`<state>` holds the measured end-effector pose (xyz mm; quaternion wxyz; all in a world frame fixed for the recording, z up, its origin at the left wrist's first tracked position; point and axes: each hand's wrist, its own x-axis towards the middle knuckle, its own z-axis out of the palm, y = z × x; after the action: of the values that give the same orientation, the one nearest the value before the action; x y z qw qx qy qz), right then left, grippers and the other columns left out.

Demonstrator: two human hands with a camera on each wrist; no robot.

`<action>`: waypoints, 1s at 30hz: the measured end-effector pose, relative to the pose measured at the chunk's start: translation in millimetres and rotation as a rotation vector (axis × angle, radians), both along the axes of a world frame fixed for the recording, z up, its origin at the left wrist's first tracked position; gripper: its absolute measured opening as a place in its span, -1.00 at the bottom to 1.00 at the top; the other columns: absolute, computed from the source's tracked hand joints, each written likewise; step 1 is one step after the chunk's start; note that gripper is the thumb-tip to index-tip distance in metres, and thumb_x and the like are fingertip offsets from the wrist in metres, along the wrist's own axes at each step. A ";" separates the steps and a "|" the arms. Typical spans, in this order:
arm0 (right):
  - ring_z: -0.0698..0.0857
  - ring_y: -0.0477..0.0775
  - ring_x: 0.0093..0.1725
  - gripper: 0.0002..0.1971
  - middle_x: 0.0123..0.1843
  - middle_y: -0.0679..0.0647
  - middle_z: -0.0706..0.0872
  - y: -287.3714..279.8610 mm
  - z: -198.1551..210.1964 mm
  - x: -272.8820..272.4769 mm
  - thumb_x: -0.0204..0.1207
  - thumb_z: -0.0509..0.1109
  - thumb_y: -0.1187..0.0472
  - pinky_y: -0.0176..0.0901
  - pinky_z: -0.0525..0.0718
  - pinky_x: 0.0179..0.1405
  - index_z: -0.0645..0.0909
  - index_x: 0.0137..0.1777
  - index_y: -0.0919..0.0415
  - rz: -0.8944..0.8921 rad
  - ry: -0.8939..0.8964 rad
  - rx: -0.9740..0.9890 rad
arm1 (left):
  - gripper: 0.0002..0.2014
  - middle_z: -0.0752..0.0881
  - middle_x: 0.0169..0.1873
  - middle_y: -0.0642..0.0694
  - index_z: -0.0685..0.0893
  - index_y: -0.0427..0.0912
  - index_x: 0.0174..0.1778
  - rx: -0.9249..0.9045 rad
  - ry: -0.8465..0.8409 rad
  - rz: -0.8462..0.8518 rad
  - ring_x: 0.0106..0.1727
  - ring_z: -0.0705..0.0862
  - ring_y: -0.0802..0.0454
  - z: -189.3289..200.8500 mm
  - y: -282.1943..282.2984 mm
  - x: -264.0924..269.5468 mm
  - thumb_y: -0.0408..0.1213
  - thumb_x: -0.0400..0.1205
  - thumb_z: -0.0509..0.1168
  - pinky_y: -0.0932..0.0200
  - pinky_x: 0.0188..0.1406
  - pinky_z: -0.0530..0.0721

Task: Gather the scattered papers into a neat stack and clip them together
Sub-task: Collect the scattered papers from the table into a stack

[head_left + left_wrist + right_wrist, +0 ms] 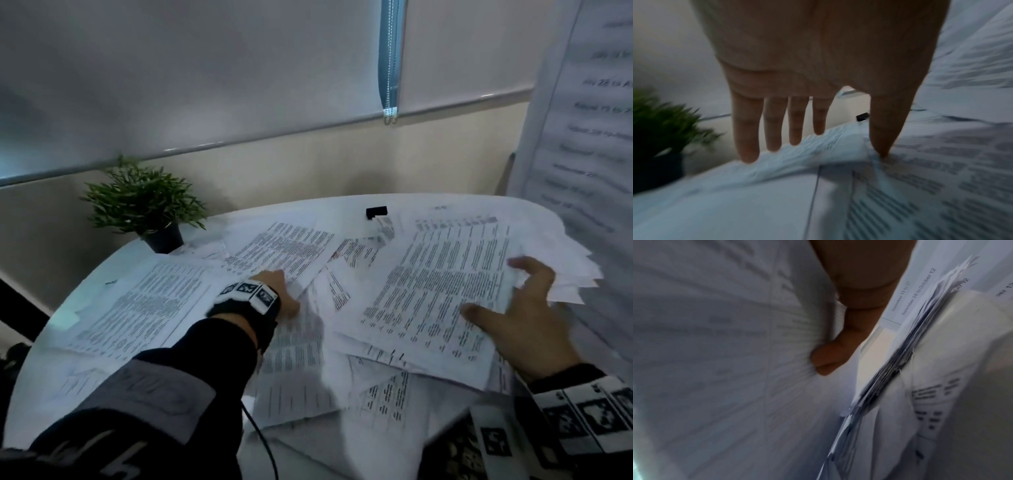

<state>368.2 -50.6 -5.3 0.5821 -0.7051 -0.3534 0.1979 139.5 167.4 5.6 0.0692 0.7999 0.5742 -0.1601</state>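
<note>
Head view: papers scattered across the desk; black clip at far edge. Left hand, fingers flat, presses a sheet to drag it. Left wrist: fingers spread on paper. Right wrist: right hand pinches the gathered bundle, thumb on top.

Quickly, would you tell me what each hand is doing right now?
Left hand: open, straight fingers resting on the scattered papers.
Right hand: gripping the gathered sheaf.
</note>
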 end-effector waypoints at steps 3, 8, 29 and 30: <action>0.57 -0.11 0.05 -0.57 0.12 -0.13 0.55 -2.1 0.6 -0.2 0.44 0.46 0.42 -0.37 0.50 -0.13 0.44 0.18 0.00 0.101 -0.124 -0.124 | -0.68 0.69 0.16 -0.15 0.60 -0.17 0.20 0.032 -0.051 -0.030 0.11 0.68 -0.12 -9.3 4.0 -4.4 -0.10 0.61 0.23 0.15 -0.02 0.63; 0.52 -0.03 0.28 -0.71 0.24 -0.02 0.61 2.7 -0.1 -4.1 0.54 0.39 0.32 -0.25 0.39 0.16 0.59 0.20 0.00 0.145 -0.195 -0.203 | -0.74 0.71 0.10 -0.20 0.66 -0.16 0.11 0.199 -0.266 -0.015 0.08 0.68 -0.19 21.0 -15.6 3.2 -0.31 0.62 0.11 0.05 0.03 0.62; 0.59 -0.28 0.28 -0.13 0.38 -0.02 0.51 23.3 -14.3 17.5 0.31 0.61 0.15 -0.28 0.75 0.01 0.21 0.57 -0.02 0.069 -0.024 0.105 | -0.29 0.33 0.51 -0.22 0.23 -0.09 0.57 0.106 -0.102 0.322 0.51 0.32 -0.28 2.0 10.0 -131.9 0.09 0.55 0.29 -0.16 0.40 0.44; 0.62 -0.35 0.22 -0.08 0.34 -0.03 0.56 24.3 -11.3 14.2 0.26 0.65 0.13 -0.28 0.76 0.00 0.21 0.56 -0.03 0.076 0.013 0.095 | -0.24 0.33 0.51 -0.25 0.20 -0.13 0.58 0.047 -0.049 0.419 0.50 0.34 -0.30 -6.6 17.8 -151.5 0.06 0.52 0.32 -0.15 0.40 0.45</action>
<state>382.4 -26.4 -16.6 0.6092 -0.6616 -0.3850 0.2075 -12.0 185.2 -1.0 0.0960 0.6679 0.7299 -0.1093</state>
